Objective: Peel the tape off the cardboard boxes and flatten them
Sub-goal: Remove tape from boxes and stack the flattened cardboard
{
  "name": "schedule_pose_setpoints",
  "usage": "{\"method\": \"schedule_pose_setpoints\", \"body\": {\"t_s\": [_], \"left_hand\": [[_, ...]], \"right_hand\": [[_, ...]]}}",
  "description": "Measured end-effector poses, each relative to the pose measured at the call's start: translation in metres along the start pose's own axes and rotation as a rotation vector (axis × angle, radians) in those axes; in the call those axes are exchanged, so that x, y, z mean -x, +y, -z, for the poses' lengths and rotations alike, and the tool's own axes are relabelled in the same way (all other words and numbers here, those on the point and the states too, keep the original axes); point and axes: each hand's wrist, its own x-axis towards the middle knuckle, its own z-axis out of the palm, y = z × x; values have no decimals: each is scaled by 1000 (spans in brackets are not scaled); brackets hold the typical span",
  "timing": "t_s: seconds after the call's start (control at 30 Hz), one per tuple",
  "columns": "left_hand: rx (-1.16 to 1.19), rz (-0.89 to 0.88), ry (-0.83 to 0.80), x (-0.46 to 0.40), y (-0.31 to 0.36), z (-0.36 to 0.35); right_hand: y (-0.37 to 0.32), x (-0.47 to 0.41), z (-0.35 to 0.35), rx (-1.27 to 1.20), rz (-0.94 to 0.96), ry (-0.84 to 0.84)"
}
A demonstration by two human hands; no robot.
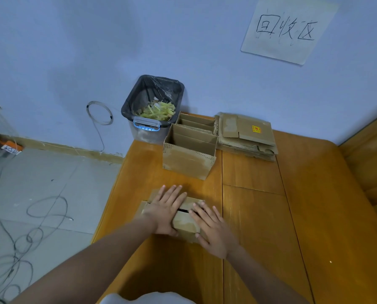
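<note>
A small brown cardboard box point(184, 220) lies low in the middle of the frame on the orange-brown wooden table point(260, 227). The left hand point(166, 210) and the right hand point(214, 229) press flat on it side by side, fingers straight. Just above stand two open brown cardboard boxes point(189, 150). Right of them sits a pile of flattened brown cardboard point(246, 133). A clear plastic bin with a black bag point(152, 106), upper middle, holds yellow-green tape scraps point(157, 110).
</note>
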Motion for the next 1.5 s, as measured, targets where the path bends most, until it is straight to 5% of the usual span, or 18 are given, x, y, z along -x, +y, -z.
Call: {"method": "schedule_pose_setpoints", "body": {"t_s": [0.13, 0.67, 1.5], "left_hand": [[102, -1, -46, -7, 8, -4], [586, 27, 195, 21, -37, -13], [659, -19, 214, 23, -44, -27]], "right_hand": [[4, 3, -2, -14, -17, -41], [-14, -20, -9, -138, -61, 29], [-13, 10, -15, -91, -118, -35]]}}
